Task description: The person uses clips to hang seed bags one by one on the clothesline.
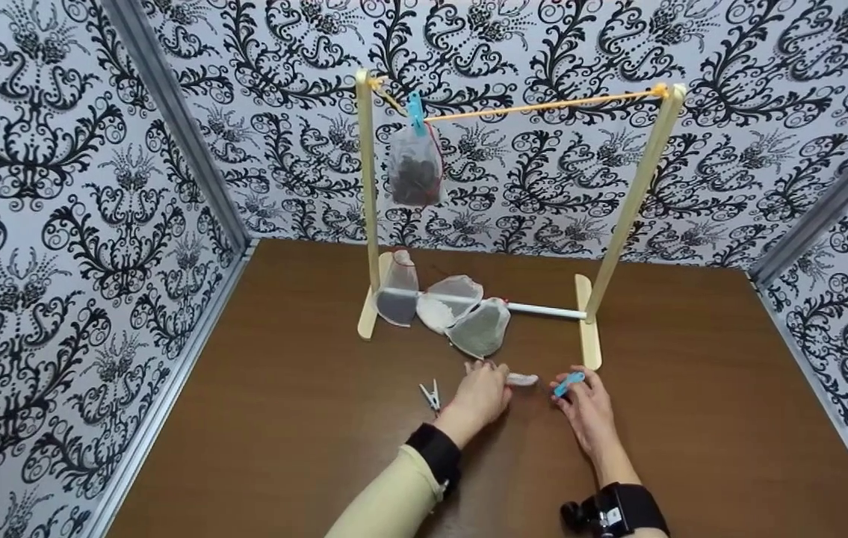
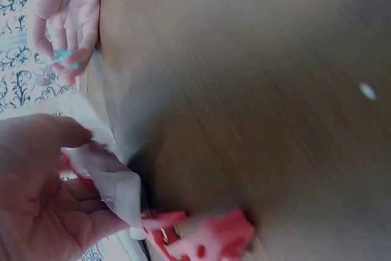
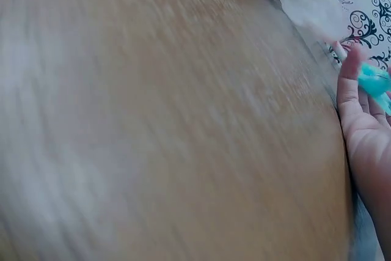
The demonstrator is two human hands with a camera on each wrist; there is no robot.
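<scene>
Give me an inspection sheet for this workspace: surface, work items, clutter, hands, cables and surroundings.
Surface: brown tabletop; a small white spot in the left wrist view, nature unclear.
Work items: one pouch hangs from the orange cord by a blue clip; a dark pouch, a white pouch and a greenish pouch lie by the wooden rack.
Clutter: a loose clip beside the left arm; a red clip in the left wrist view, possibly the same one.
Left hand: grips a pale pouch.
Right hand: pinches a second blue clip.
Cables: nothing seen.
Surroundings: patterned walls, metal corner strips.
</scene>
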